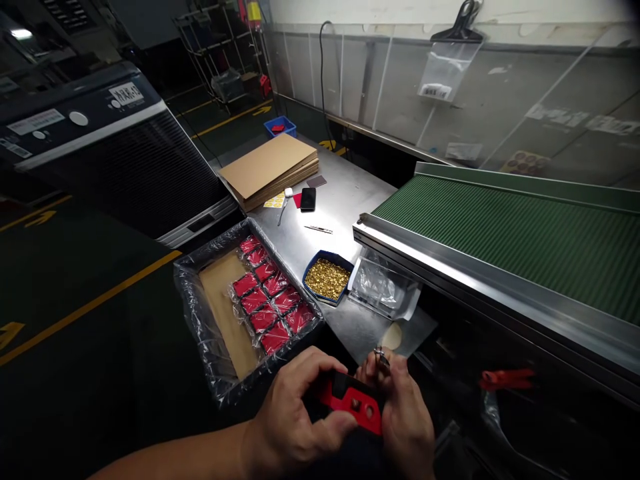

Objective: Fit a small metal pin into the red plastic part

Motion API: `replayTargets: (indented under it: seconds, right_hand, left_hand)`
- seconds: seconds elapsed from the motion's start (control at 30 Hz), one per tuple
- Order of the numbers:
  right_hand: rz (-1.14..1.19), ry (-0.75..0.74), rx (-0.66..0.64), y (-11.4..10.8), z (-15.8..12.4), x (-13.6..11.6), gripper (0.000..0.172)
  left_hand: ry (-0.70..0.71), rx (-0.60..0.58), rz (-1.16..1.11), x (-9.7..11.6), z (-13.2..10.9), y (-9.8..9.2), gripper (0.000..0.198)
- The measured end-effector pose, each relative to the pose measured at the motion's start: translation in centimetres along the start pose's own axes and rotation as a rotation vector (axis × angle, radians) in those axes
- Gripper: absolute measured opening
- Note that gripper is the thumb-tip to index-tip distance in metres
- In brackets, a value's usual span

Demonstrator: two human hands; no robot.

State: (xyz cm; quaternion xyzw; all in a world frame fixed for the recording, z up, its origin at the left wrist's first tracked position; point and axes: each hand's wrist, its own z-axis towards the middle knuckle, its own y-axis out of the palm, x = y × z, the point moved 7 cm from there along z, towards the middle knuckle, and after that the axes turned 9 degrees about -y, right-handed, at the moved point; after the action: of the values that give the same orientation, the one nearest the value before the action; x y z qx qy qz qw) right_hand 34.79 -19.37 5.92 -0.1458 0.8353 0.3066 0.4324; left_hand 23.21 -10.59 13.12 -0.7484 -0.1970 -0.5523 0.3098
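Note:
My left hand (297, 410) is closed on a red and black plastic part (369, 412) with two openings in its red face. Beside it, my right hand (409, 423) pinches a small shiny metal piece (381, 356) between thumb and fingers, its exact kind too small to tell. The right palm is close against the plastic part's end. Ahead of the hands, a blue tray (306, 285) holds many small brass-coloured pieces (327, 277). Left of it, a crate lined with clear plastic (203, 333) contains red parts wrapped in film (263, 317) in rows, on cardboard.
A green conveyor belt (505, 233) with a metal edge runs along the right. Stacked cardboard sheets (273, 167), a black phone-like object (309, 199) and a thin pen-like tool (319, 229) lie on the metal table (345, 180). A white bin (413, 297) holds clear bags. Red-handled pliers (507, 379) appear lower right.

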Motion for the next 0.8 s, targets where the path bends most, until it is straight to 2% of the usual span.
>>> replayTargets:
  seconds: [0.1, 0.23, 0.3, 0.37, 0.47, 0.6, 0.7, 0.73, 0.8]
  right_hand:
    - [-0.088, -0.052, -0.133, 0.7, -0.2, -0.5, 0.058]
    - [-0.116, 0.015, -0.076, 0.1, 0.2, -1.3, 0.061]
    - [-0.142, 0.044, -0.088, -0.4, 0.8, -1.4, 0.064]
    - [-0.143, 0.049, -0.082, -1.4, 1.5, -1.2, 0.068]
    - [0.041, 0.136, 0.014, -2.9, 2.0, 0.6, 0.071]
    - [0.335, 0.330, 0.215, -2.7, 1.1, 3.6, 0.071]
    - [0.370, 0.278, 0.385, -2.9, 0.9, 3.8, 0.063]
    - [0.313, 0.229, 0.385, -3.1, 1.0, 3.5, 0.061]
    - [0.099, 0.099, 0.305, -3.4, 1.5, 2.4, 0.064]
  left_hand:
    - [-0.065, 0.014, 0.040, -0.5, 0.2, 0.2, 0.056]
    - [0.018, -0.045, 0.076, -0.1, 0.5, 0.0, 0.066]
    - [0.043, -0.072, 0.082, -0.2, 0.6, -0.2, 0.063]
    - [0.016, -0.046, 0.062, -0.7, 0.5, -0.5, 0.056]
    - [-0.022, 0.032, -0.020, -1.8, 0.2, -0.6, 0.052]
    - [-0.104, 0.060, -0.216, -4.0, -0.2, 0.4, 0.052]
    - [-0.197, -0.037, -0.309, -5.3, -0.5, 1.3, 0.062]
    - [-0.195, -0.073, -0.312, -5.4, -0.6, 1.5, 0.065]
    - [-0.162, -0.107, -0.274, -5.2, -0.8, 1.3, 0.063]
